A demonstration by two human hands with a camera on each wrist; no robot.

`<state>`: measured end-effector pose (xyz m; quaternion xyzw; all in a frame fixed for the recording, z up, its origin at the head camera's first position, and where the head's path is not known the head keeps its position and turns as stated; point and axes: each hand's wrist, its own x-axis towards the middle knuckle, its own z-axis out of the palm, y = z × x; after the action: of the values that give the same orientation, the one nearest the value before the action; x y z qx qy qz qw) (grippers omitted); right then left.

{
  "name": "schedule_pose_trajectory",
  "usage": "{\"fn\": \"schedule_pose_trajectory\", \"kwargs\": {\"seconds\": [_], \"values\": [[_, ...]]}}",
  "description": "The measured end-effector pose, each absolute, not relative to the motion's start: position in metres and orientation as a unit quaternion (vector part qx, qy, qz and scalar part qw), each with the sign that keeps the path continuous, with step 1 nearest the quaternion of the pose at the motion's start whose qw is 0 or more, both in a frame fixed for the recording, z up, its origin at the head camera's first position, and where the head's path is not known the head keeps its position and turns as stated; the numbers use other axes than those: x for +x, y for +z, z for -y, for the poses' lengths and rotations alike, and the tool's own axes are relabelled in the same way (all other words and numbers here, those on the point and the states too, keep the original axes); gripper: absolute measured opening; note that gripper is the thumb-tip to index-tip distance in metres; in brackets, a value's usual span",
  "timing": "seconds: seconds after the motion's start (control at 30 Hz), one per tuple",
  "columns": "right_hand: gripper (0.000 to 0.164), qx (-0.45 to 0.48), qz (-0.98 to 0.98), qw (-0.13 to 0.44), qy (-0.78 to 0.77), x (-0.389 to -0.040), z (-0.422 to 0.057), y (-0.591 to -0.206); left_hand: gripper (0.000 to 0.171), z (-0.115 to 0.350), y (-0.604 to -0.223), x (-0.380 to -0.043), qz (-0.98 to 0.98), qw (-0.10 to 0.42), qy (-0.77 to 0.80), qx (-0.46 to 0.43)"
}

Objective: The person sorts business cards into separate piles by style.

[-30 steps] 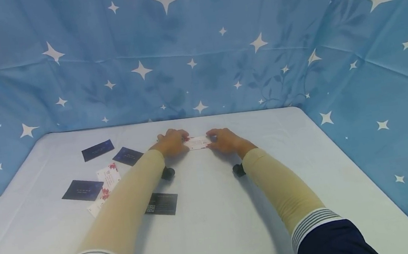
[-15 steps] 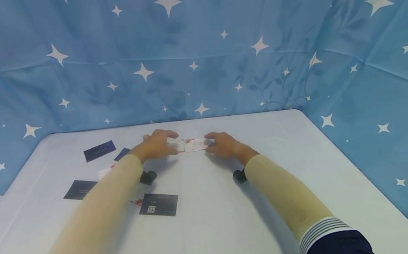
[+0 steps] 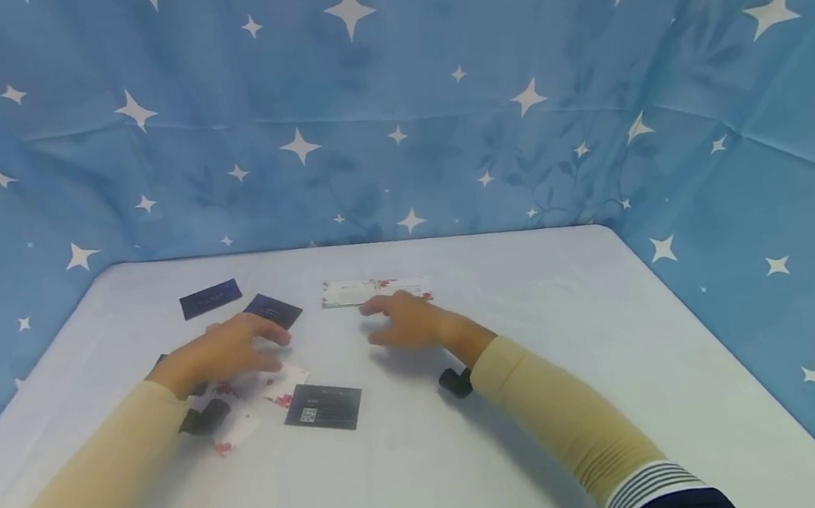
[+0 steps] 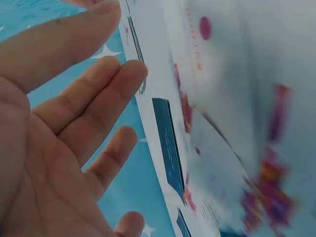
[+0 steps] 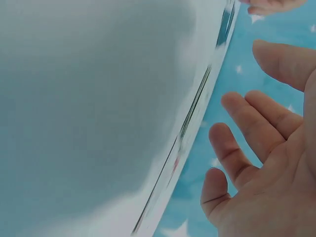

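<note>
My left hand [image 3: 228, 351] hovers over the scattered cards on the left, fingers spread and holding nothing. Under and beside it lie white cards with red flowers [image 3: 288, 382], blurred close up in the left wrist view. A dark card with a QR code [image 3: 323, 407] is just to its right, and another dark card [image 3: 273, 308] lies beyond its fingertips. Relaxed and holding nothing, my right hand [image 3: 415, 320] is just in front of two low stacks of white cards. The left stack [image 3: 340, 293] sits end to end with the flowered right stack [image 3: 411, 284], which the hand partly covers.
A further dark card [image 3: 210, 299] lies at the back left of the white-covered table [image 3: 431, 461]. Another dark card is mostly hidden behind the left hand. A blue curtain with white stars [image 3: 435, 100] hangs behind the table's far edge.
Both hands have let go of the flowered white cards, which now lie beside the other white stack. The left hand has swung left over the loose cards; the right has drawn back slightly toward me.
</note>
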<state>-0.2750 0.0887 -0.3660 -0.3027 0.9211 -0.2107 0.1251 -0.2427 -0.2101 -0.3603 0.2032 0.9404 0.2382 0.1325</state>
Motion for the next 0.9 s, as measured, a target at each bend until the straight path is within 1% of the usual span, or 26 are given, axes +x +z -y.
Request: {"fn": "schedule_pose_trajectory", "kwargs": {"seconds": [0.1, 0.27, 0.43, 0.57, 0.73, 0.9], "values": [[0.048, -0.329, -0.911, 0.135, -0.209, -0.267, -0.077, -0.369, 0.036, 0.216, -0.361, -0.232, -0.942, 0.132, 0.234, 0.200], [0.046, -0.338, -0.910, 0.141, -0.196, -0.258, -0.066, -0.371, 0.039, 0.220, -0.371, -0.227, -0.942, 0.132, 0.228, 0.208], [0.045, -0.353, -0.904, 0.150, -0.191, -0.253, -0.058, -0.372, 0.049, 0.222, -0.384, -0.231, -0.943, 0.125, 0.217, 0.220], [0.042, -0.377, -0.895, 0.171, -0.164, -0.245, -0.051, -0.374, 0.054, 0.219, -0.391, -0.235, -0.946, 0.115, 0.205, 0.224], [0.038, -0.395, -0.889, 0.189, -0.137, -0.235, -0.047, -0.372, 0.055, 0.211, -0.391, -0.236, -0.949, 0.113, 0.196, 0.221], [0.037, -0.413, -0.878, 0.196, -0.142, -0.235, -0.047, -0.374, 0.053, 0.205, -0.394, -0.240, -0.946, 0.115, 0.205, 0.222]]}}
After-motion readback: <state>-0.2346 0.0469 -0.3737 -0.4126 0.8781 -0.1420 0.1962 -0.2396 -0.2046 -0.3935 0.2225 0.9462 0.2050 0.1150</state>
